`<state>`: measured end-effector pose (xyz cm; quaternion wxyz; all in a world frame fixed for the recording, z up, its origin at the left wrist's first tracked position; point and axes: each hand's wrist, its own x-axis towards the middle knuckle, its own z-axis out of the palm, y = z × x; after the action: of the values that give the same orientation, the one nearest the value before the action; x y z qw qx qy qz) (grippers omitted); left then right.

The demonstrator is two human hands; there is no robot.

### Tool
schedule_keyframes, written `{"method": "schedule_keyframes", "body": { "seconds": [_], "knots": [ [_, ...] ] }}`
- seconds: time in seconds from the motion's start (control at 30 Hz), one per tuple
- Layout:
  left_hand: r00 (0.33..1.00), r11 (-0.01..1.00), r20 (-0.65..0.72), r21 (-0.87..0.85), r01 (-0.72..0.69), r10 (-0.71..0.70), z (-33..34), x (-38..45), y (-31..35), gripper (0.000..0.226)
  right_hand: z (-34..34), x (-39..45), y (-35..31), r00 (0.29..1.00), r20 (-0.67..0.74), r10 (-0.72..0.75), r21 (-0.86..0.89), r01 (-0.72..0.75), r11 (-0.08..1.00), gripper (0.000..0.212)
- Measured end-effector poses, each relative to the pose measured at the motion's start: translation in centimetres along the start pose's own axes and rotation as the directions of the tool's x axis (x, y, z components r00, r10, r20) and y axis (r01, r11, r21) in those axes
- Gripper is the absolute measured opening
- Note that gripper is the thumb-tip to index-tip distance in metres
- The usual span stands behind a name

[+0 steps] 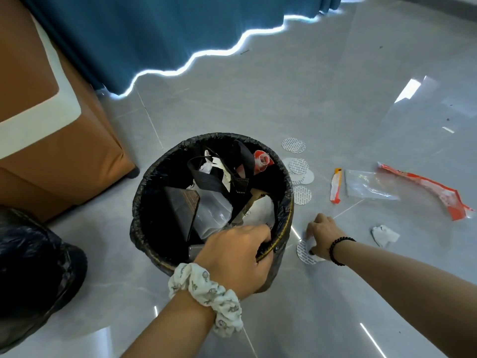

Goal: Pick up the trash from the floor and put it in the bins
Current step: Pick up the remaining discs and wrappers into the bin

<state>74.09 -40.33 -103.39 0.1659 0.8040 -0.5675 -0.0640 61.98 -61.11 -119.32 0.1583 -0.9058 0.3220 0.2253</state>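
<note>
A round bin [154,177] lined with a black bag stands on the grey tiled floor, half full of wrappers and packaging. My left hand [237,257] grips its near rim, fingers curled over the edge. To the right of the bin, my right hand [322,235] is down at the floor, pinching white scraps on top of a round patterned seal disc [303,250]. More seal discs [294,145] [299,166] [302,195] lie beside the bin's right side.
Further right on the floor lie a small orange-white wrapper [335,186], a clear plastic bag [369,187], a long red-white wrapper [426,189] and a crumpled white paper [384,235]. A brown sofa [51,151], blue curtain [154,34] and a black bag-lined bin [33,267] stand left.
</note>
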Motion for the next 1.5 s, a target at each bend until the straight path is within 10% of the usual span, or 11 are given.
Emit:
{"method": "schedule_keyframes", "body": {
  "seconds": [0.53, 0.67, 0.77, 1.07, 1.23, 1.5],
  "knots": [
    [0.993, 0.995, 0.084, -0.066, -0.077, 0.082, -0.7, 1.2, -1.4, 0.017, -2.7, -1.9, 1.7, 0.999, -0.017, 0.04, 0.284, -0.034, 0.958, 0.027],
    [0.993, 0.995, 0.08, -0.056, -0.077, 0.081, -0.6, 1.2, -1.5, 0.017, -9.4, -3.8, 0.4, 0.924, -0.219, 0.315, 0.908, 0.075, 0.413, 0.011],
    [0.993, 0.996, 0.091, -0.06, -0.07, 0.075, -0.5, 1.3, -1.5, 0.017, -14.0, -6.7, -0.9, 0.884, -0.294, 0.364, 0.956, 0.278, 0.096, 0.006],
    [0.996, 0.995, -0.007, 0.043, -0.089, 0.09, -0.3, 1.6, -1.2, 0.021, -17.0, -9.7, -6.9, 0.942, -0.326, -0.074, 0.854, 0.328, 0.403, 0.01],
    [0.995, 0.987, -0.05, 0.141, -0.074, 0.082, 0.3, 3.7, -1.2, 0.021, -17.1, -6.7, -3.4, 0.892, -0.398, 0.213, 0.865, 0.288, 0.412, 0.006],
    [0.991, 0.985, -0.109, 0.146, 0.092, -0.077, 0.1, 11.5, -2.7, 0.026, -15.2, 3.1, 3.6, 0.872, -0.125, 0.474, 0.981, 0.037, 0.192, 0.012]
  ]
}}
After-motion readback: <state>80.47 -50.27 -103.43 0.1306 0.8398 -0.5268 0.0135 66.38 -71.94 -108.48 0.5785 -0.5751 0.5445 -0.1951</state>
